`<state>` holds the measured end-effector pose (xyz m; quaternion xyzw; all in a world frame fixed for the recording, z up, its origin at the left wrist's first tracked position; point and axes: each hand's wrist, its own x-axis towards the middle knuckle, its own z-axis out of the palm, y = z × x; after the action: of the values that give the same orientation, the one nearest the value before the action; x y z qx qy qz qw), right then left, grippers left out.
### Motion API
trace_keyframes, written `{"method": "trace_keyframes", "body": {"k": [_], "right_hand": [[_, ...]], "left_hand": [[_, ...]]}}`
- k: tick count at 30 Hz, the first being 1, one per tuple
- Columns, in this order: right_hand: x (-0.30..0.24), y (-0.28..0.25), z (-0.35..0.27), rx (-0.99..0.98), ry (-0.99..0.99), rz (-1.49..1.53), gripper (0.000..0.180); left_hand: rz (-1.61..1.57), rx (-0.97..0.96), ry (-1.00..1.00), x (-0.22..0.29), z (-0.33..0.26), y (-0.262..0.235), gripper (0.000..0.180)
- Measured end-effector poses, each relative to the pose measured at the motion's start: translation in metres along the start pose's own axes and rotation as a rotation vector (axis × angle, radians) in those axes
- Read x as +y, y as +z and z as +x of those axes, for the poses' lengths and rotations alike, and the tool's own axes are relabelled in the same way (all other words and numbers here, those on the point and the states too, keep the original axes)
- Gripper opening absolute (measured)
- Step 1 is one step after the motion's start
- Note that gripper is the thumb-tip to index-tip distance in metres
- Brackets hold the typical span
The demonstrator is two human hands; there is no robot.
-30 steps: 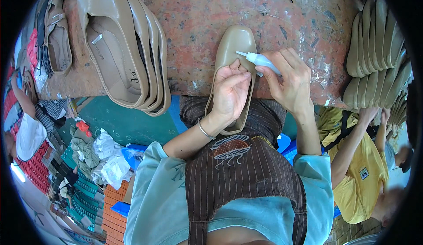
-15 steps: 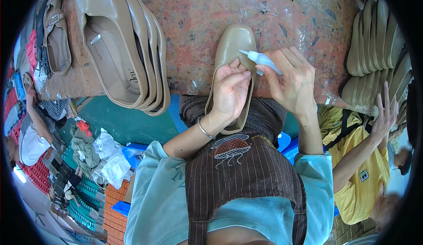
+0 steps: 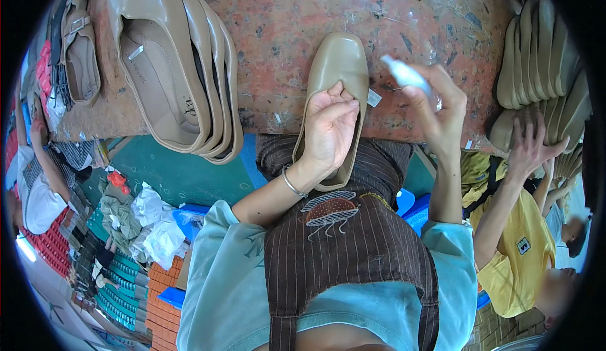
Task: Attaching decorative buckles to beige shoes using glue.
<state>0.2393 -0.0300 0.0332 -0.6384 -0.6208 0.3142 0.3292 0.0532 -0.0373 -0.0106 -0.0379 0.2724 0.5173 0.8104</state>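
A tan square-toed slip-on shoe [image 3: 341, 57] points away from me, its toe on the worn table and its heel toward my lap. My left hand [image 3: 329, 127] is closed on it at the opening, thumb and fingertips pinched at the edge of the upper. What lies between those fingertips is hidden. To the right of the shoe, my right hand [image 3: 442, 108] grips a small white squeeze bottle [image 3: 407, 76], smeared by motion. Its narrow tip points up and left, apart from the shoe. A little white tag [image 3: 374, 98] lies on the table by the shoe's right side.
Several matching tan shoes [image 3: 170, 67] stand nested on the left of the table [image 3: 278, 10], with a buckled shoe [image 3: 81, 60] beyond them. More shoes [image 3: 536, 54] are stacked at the right edge. A co-worker in yellow [image 3: 514, 256] reaches a hand [image 3: 530, 139] to that stack.
My right hand has drawn the squeeze bottle right, off the shoe's upper, uncovering the white tag. My left hand stays on the shoe. The co-worker's hand has moved onto the right stack.
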Motion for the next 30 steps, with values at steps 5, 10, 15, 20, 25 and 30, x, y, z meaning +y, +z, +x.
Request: {"method": "trace_keyframes", "body": {"k": [5, 10, 15, 20, 25, 30], "right_hand": [[0.041, 0.012, 0.031, 0.288, -0.001, 0.049, 0.023], [0.060, 0.023, 0.078, 0.381, 0.083, -0.115, 0.031], [0.022, 0.026, 0.057, 0.657, -0.188, -0.400, 0.040], [-0.008, 0.051, 0.117, 0.370, -0.539, -0.307, 0.026], [0.008, 0.087, 0.226, 0.275, -0.403, -0.554, 0.025], [0.014, 0.072, 0.227, 0.170, -0.371, -0.493, 0.021]], "left_hand": [[0.023, 0.129, -0.011, -0.003, -0.002, 0.001, 0.023], [-0.070, 0.023, -0.015, -0.001, -0.001, -0.007, 0.022], [-0.057, 0.090, -0.029, -0.004, -0.001, -0.010, 0.021], [-0.078, 0.074, -0.011, -0.006, 0.000, -0.010, 0.024], [-0.061, 0.089, -0.014, -0.004, 0.000, -0.011, 0.022], [-0.085, 0.044, -0.045, -0.003, 0.003, -0.017, 0.017]]}}
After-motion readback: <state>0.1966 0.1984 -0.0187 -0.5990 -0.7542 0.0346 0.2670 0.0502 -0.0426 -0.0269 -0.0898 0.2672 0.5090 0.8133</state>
